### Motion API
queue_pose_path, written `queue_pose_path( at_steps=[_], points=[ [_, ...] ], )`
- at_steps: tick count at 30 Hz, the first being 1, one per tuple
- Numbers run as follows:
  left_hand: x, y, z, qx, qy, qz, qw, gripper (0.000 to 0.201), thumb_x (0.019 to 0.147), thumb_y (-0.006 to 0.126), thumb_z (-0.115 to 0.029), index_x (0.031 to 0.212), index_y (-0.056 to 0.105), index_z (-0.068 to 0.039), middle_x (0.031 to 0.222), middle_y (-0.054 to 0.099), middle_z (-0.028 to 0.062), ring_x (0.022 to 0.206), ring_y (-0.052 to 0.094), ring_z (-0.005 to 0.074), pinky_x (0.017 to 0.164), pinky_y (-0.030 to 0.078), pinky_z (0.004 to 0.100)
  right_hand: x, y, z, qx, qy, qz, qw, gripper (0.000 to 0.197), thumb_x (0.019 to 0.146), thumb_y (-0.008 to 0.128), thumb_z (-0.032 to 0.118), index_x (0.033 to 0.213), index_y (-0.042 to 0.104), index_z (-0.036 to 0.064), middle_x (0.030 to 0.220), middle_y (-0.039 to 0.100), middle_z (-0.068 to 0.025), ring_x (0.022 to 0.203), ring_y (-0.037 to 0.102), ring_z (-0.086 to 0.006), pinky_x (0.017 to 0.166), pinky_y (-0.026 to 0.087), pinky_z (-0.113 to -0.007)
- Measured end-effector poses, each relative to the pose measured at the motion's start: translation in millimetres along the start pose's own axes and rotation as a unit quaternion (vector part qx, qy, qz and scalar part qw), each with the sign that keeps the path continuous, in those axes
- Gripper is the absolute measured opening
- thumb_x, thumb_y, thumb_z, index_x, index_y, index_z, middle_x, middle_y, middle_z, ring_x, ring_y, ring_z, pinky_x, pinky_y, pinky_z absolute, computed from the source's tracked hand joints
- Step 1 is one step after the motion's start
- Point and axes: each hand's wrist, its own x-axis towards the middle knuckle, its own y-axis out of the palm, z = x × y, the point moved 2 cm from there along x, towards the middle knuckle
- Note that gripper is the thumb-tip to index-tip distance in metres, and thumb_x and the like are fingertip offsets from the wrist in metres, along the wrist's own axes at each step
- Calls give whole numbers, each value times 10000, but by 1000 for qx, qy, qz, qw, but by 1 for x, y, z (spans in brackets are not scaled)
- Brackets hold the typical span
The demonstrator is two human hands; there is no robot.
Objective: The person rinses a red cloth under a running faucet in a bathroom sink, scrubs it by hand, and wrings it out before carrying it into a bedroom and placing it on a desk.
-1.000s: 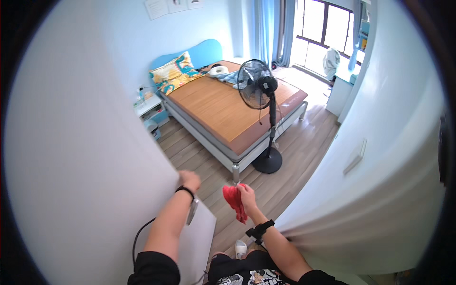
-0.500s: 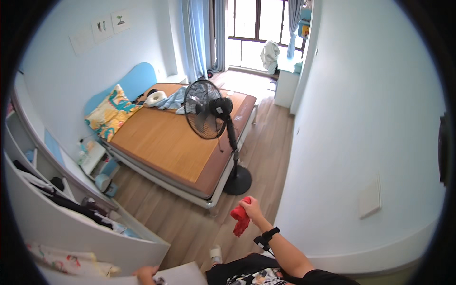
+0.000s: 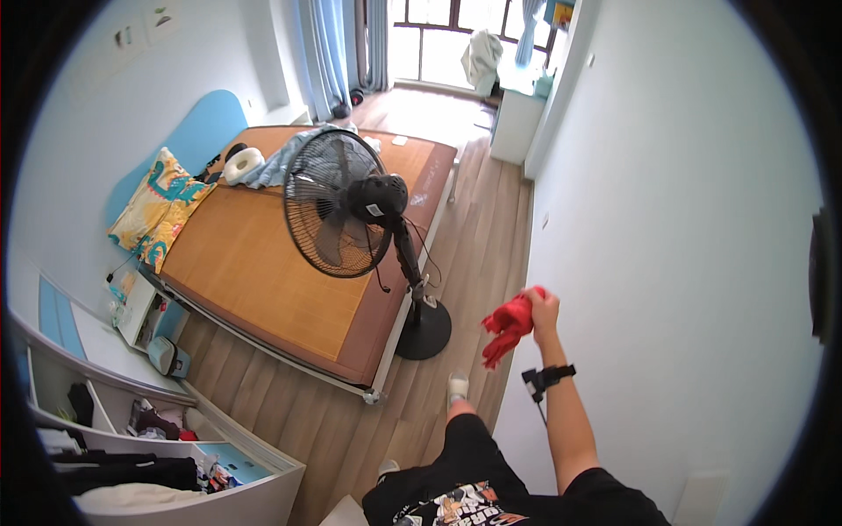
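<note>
My right hand is closed around a bunched red cloth, and its loose ends hang down to the left over the floor. The arm is stretched forward beside the white wall, with a black strap around the wrist. My left hand is out of the picture. Ahead and to the left of the cloth a black pedestal fan stands upright on its round base, apart from my hand.
A bed with a tan mat, a patterned pillow and a neck pillow fills the left. A wardrobe with clothes on its shelves stands lower left. The wall runs along my right. Wooden floor leads to the window.
I have stepped forward, with the fan nearer in view. My right hand has reached farther out and right with the red cloth. My left hand, earlier at a white panel, has left the picture.
</note>
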Motion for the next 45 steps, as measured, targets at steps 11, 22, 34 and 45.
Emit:
queue_pose_path(
  at_steps=[11,22,34,45],
  points=[
    [-35,218,40,11,0,460,888,385,887,572,-389,1061,694,-68,1030,684,76,995,595,183,892,456,356,19,23,86,-96,-79,85,989,125,795,632,105,763,634,-15,695,632,-58,609,579,-125,587,500,-264],
    [-195,383,-482,-31,366,648,667,476,1013,413,-368,823,682,-24,780,658,55,731,568,126,719,450,278,-26,31,136,-31,-77,120,989,367,854,675,199,564,535,24,520,457,55,482,392,-43,443,342,-251],
    [-230,347,-602,-287,490,263,780,508,820,734,-356,1091,513,13,825,615,71,685,576,134,611,479,265,-85,97,153,-91,-109,266,953,532,936,596,373,570,499,-2,496,368,44,520,310,-53,442,284,-281],
    [-254,329,-645,-171,688,113,696,214,801,728,-185,919,687,-11,924,662,147,759,639,254,694,511,340,-71,85,180,-127,-105,285,944,478,990,509,361,731,667,-8,562,509,27,567,426,-31,502,387,-242]
  ],
)
